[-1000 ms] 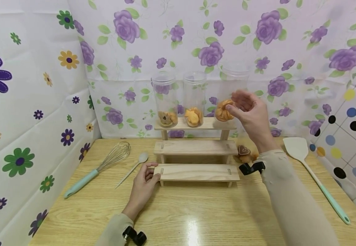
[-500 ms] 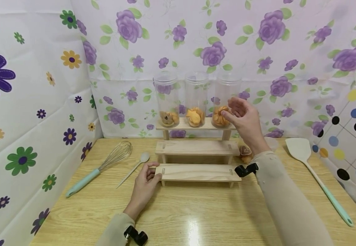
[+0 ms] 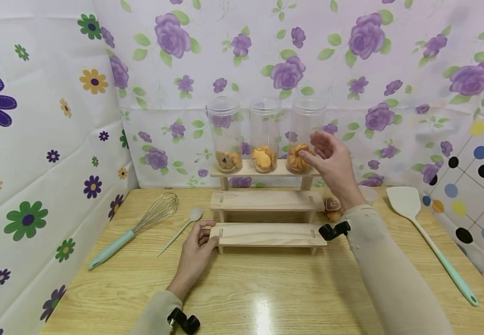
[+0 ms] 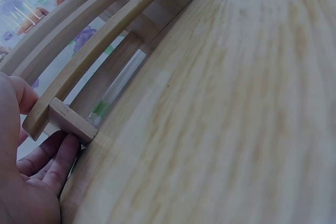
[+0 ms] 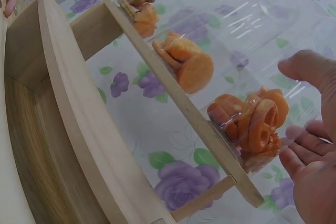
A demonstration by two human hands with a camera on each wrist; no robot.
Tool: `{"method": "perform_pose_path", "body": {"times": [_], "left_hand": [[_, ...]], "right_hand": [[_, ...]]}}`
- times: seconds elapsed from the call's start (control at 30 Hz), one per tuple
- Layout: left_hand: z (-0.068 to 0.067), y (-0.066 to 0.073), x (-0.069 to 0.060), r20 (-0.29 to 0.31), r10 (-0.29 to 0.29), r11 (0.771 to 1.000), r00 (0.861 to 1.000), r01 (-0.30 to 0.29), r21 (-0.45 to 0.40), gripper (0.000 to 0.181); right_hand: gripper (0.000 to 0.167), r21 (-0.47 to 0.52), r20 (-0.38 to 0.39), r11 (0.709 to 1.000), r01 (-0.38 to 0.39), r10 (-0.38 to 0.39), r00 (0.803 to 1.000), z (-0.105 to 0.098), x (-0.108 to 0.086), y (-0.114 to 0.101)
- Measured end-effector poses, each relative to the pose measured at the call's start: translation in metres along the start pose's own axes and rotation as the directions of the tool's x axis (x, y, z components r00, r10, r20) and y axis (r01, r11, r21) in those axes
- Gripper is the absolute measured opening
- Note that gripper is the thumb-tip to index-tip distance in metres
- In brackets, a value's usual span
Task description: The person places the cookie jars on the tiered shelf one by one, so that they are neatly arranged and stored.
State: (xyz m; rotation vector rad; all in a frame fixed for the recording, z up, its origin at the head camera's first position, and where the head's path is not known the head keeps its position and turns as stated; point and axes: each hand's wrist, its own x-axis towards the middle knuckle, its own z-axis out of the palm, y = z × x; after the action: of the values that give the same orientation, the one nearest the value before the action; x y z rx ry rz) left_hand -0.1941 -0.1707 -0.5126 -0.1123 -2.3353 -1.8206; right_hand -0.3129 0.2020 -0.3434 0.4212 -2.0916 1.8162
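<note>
Three clear jars stand on the top step of a wooden shelf stand (image 3: 267, 200). Around the right-hand jar (image 3: 308, 123), low down, my right hand (image 3: 334, 160) curves its thumb and fingers. Twisted orange biscuits (image 5: 257, 121) fill that jar's bottom. The middle jar (image 3: 265, 125) has fish-shaped and round biscuits, and the left jar (image 3: 226, 130) has biscuits with a dark-spotted one. My left hand (image 3: 195, 253) grips the left end of the bottom step; in the left wrist view its fingers (image 4: 65, 158) reach under the board beside the leg.
A whisk (image 3: 135, 232) and a small spoon (image 3: 183, 228) lie left of the stand. Right of it, partly behind my right wrist, is a container with heart-marked biscuits (image 3: 332, 207). A white turner (image 3: 430, 242) with a green handle lies far right. Patterned cloth (image 3: 242, 60) hangs behind.
My right hand has moved left and slightly down with the right-hand jar, which now rests on the top step beside the other two. My left hand stays on the stand.
</note>
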Motion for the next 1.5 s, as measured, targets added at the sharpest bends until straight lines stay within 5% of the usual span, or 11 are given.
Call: {"method": "perform_pose_path", "body": {"times": [0.3,0.53,0.93,1.3,1.5], "left_hand": [[0.001,0.0,-0.002,-0.01,0.004,1.0,1.0,-0.004,0.005,0.037],[0.0,0.002,-0.003,-0.002,-0.001,1.0,1.0,0.001,-0.005,0.037],[-0.001,-0.001,-0.002,-0.004,-0.016,1.0,1.0,0.016,-0.004,0.037],[-0.001,-0.001,0.0,0.002,-0.009,1.0,1.0,0.009,-0.002,0.037],[-0.001,-0.001,0.0,0.008,0.002,1.0,1.0,-0.002,0.004,0.038]], "right_hand": [[0.078,0.016,-0.037,0.999,0.042,-0.041,0.998,-0.009,-0.005,-0.012],[0.079,0.043,-0.112,0.992,0.115,-0.11,0.988,-0.024,-0.028,-0.029],[0.078,0.102,-0.262,0.961,0.257,-0.224,0.939,-0.049,-0.083,-0.038],[0.081,0.257,-0.341,0.863,0.436,-0.341,0.876,-0.087,-0.105,-0.029],[0.082,0.256,-0.396,0.878,0.405,-0.287,0.872,-0.106,-0.108,-0.02]]}}
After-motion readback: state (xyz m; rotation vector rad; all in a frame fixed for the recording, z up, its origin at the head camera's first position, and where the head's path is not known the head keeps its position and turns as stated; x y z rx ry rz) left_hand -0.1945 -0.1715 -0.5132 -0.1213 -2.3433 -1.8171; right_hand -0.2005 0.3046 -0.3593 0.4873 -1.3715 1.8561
